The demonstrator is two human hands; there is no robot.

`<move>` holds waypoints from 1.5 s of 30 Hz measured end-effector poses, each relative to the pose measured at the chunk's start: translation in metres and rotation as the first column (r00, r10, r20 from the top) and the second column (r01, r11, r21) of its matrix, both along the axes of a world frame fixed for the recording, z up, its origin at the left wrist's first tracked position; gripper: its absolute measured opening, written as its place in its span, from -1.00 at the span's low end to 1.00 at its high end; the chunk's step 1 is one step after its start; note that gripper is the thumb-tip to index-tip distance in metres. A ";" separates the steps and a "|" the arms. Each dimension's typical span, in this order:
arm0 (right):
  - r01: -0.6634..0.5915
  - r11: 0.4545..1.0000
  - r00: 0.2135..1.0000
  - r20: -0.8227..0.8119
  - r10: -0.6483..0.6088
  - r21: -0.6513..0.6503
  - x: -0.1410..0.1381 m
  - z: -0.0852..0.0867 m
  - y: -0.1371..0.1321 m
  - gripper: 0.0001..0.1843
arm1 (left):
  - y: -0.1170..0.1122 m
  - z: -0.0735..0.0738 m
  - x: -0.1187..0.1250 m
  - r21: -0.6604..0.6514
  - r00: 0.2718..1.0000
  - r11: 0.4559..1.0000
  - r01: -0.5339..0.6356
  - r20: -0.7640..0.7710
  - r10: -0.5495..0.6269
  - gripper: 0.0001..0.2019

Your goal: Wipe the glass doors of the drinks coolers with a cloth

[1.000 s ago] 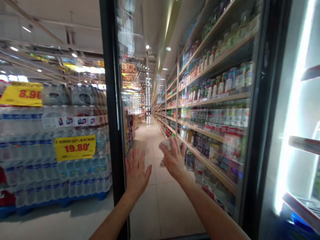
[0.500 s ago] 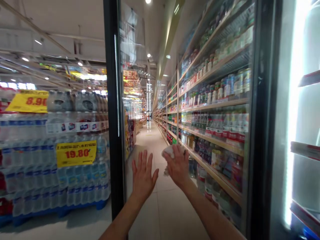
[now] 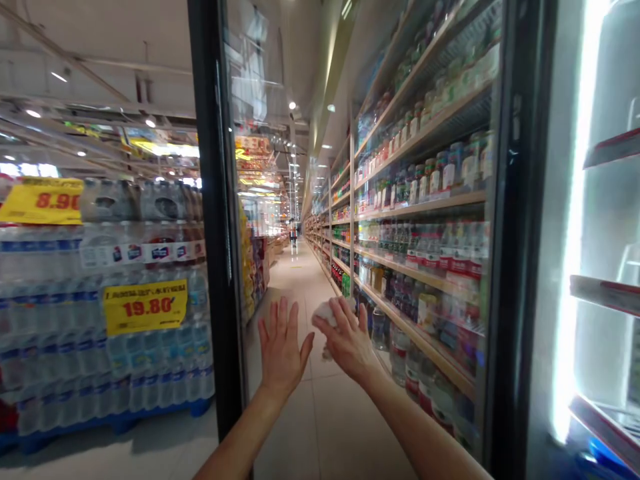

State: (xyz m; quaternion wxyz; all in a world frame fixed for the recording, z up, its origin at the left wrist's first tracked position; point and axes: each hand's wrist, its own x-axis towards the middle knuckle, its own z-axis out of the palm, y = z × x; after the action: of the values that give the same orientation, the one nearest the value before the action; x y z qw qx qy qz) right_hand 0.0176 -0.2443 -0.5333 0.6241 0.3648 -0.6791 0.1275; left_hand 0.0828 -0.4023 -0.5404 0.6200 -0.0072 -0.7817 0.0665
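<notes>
In front of me stands a glass door [image 3: 300,427] in a black frame. My left hand [image 3: 283,350] lies flat with its fingers spread, at the glass, and holds nothing. A pale, crumpled cloth [image 3: 326,313] shows beneath the fingers of my right hand [image 3: 350,337], which presses it toward the pane. A loose end of the cloth hangs below the fingers. Whether the palm touches the glass cannot be made out.
Stacked packs of bottled water [image 3: 65,360] with yellow price signs [image 3: 145,308] stand at left on a blue pallet [image 3: 120,421]. Shelves of drinks [image 3: 425,267] appear in the glass at right. A lit fridge interior [image 3: 610,227] is at far right.
My right hand has moved slightly left and down with the cloth. My left hand stays spread, nearly in place. The view has turned slightly right.
</notes>
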 end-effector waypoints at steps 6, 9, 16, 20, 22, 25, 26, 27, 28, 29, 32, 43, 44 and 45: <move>0.218 0.863 0.976 0.107 -0.190 -0.455 -0.037 0.006 0.065 -0.53 | 0.001 0.001 0.002 -0.001 1.000 1.000 0.003 -0.003 -0.003 -0.37; 0.219 0.850 0.976 0.120 -0.184 -0.479 -0.036 0.011 0.062 -0.49 | 0.012 0.003 0.001 -0.051 1.000 0.999 0.019 0.011 -0.018 -0.42; 0.137 0.966 0.991 0.037 -0.132 -0.221 -0.034 -0.001 0.055 -0.55 | 0.033 0.007 -0.011 -0.094 0.998 0.995 0.023 0.056 -0.018 -0.47; 0.301 0.735 0.953 0.214 -0.213 -0.608 -0.062 0.002 0.109 -0.48 | 0.033 0.006 -0.013 -0.093 0.998 0.996 -0.005 0.058 0.011 -0.48; 0.308 0.689 0.951 0.241 -0.196 -0.656 -0.061 0.002 0.111 -0.46 | 0.034 0.005 -0.014 -0.089 0.999 0.996 -0.019 0.046 0.023 -0.48; 0.203 0.873 0.978 0.128 -0.163 -0.444 -0.044 -0.004 0.078 -0.47 | 0.034 0.005 -0.015 -0.090 0.999 0.996 -0.018 0.033 0.021 -0.46; 0.159 0.932 0.987 0.087 -0.138 -0.326 -0.038 -0.006 0.066 -0.48 | 0.034 0.005 -0.015 -0.095 0.999 0.995 -0.014 0.028 0.016 -0.45; 0.123 0.967 0.992 0.055 -0.113 -0.222 -0.034 -0.008 0.057 -0.50 | 0.034 0.005 -0.016 -0.100 1.000 0.995 -0.008 0.022 0.010 -0.45; 0.103 0.982 0.995 0.034 -0.099 -0.157 -0.033 -0.009 0.054 -0.51 | 0.033 0.005 -0.016 -0.105 1.000 0.995 0.000 0.020 0.003 -0.45; 0.104 0.985 0.995 0.025 -0.101 -0.141 -0.034 -0.010 0.057 -0.53 | 0.032 0.006 -0.016 -0.110 1.000 0.994 0.008 0.016 -0.006 -0.45; 0.203 0.910 0.979 0.101 -0.178 -0.361 -0.054 -0.008 0.100 -0.56 | 0.031 0.005 -0.016 -0.112 1.000 0.993 0.029 0.008 -0.029 -0.45; 0.161 0.945 0.986 0.081 -0.143 -0.285 -0.040 0.002 0.076 -0.50 | 0.032 0.004 -0.015 -0.096 0.999 0.995 0.031 0.014 -0.030 -0.45; 0.129 0.979 0.991 0.055 -0.122 -0.160 -0.034 0.001 0.068 -0.50 | 0.032 0.005 -0.015 -0.103 1.000 0.994 0.030 0.011 -0.029 -0.45; 0.112 0.990 0.993 0.039 -0.109 -0.081 -0.032 0.000 0.067 -0.50 | 0.032 0.005 -0.014 -0.109 1.000 0.994 0.029 0.010 -0.029 -0.45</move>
State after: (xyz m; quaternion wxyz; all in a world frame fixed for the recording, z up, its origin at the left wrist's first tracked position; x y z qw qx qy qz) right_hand -0.0141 -0.1774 -0.5329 0.6330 0.2979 -0.7031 0.1272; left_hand 0.0687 -0.3705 -0.5353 0.6165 -0.0526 -0.7792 0.1000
